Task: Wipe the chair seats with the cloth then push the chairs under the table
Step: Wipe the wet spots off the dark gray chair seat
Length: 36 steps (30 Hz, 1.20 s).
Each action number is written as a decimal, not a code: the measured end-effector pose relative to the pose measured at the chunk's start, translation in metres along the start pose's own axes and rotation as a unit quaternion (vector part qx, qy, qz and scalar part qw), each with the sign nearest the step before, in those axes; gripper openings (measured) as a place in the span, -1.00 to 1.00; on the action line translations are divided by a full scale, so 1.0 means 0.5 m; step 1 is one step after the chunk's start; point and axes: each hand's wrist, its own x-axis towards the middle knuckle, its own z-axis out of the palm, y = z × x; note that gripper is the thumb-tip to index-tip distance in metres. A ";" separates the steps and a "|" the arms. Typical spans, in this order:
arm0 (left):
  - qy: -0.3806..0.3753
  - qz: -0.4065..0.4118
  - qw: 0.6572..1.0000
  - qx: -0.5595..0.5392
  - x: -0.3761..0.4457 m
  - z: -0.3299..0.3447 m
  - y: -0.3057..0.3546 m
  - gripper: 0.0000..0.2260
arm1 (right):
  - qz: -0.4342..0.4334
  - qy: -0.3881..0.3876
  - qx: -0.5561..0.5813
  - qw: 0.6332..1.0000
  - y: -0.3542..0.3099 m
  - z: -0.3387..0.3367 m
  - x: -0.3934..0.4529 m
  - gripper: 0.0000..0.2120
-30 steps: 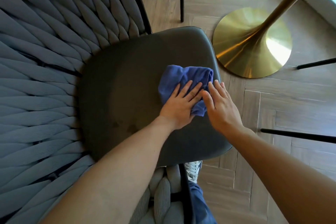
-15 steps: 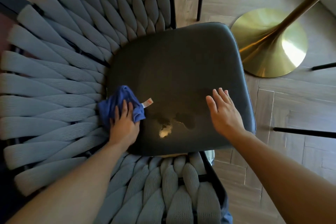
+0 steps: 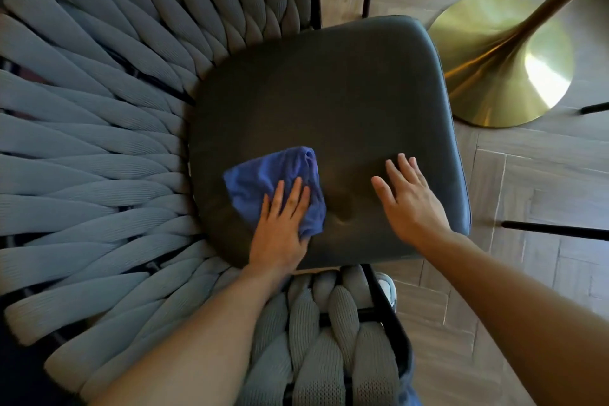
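Low in the frame's centre, the left hand [image 3: 280, 227] presses the blue cloth [image 3: 273, 181] flat on the chair seat [image 3: 329, 102], fingers straight and close together; the right hand [image 3: 408, 198] rests spread beside it. The bunched cloth could slip from under the palm, leaving the dark marks [image 3: 342, 211] between the hands unwiped.

The left hand [image 3: 280, 234] swept the blue cloth [image 3: 273, 181] from the seat's [image 3: 329, 92] left edge rightward toward frame centre, nearer the right hand [image 3: 408, 198].
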 end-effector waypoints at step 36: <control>0.045 -0.095 0.994 -0.001 0.109 -0.029 0.101 -0.35 | -0.026 0.026 0.035 0.999 0.035 -0.058 0.000 -0.42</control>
